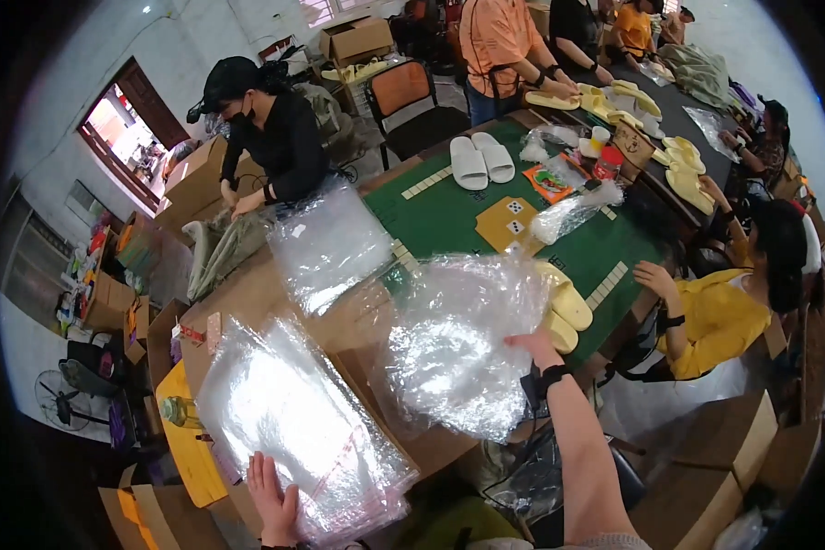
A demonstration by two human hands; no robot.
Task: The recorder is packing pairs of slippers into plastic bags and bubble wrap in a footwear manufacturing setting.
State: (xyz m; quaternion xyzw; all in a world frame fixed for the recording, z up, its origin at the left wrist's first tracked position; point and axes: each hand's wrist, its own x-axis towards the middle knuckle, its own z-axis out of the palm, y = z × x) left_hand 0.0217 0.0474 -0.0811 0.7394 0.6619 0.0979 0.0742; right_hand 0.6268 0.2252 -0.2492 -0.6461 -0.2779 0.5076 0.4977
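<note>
My right hand (pixel 533 346) grips the edge of a clear plastic bag (pixel 458 344) and holds it up over the table, in front of a pair of yellow slippers (pixel 564 307). Flat on a stack of clear plastic bags (pixel 293 426) at the near table edge rests my left hand (pixel 273 500), fingers spread. Another loose clear bag (pixel 325 243) lies farther back on the brown table (pixel 257 293).
A green mat (pixel 449 215) holds white slippers (pixel 481 160), a tan card, an orange packet and a rolled bag. A person in black works at the far left, a person in yellow sits at right, others stand farther back. Cardboard boxes and a fan stand at left.
</note>
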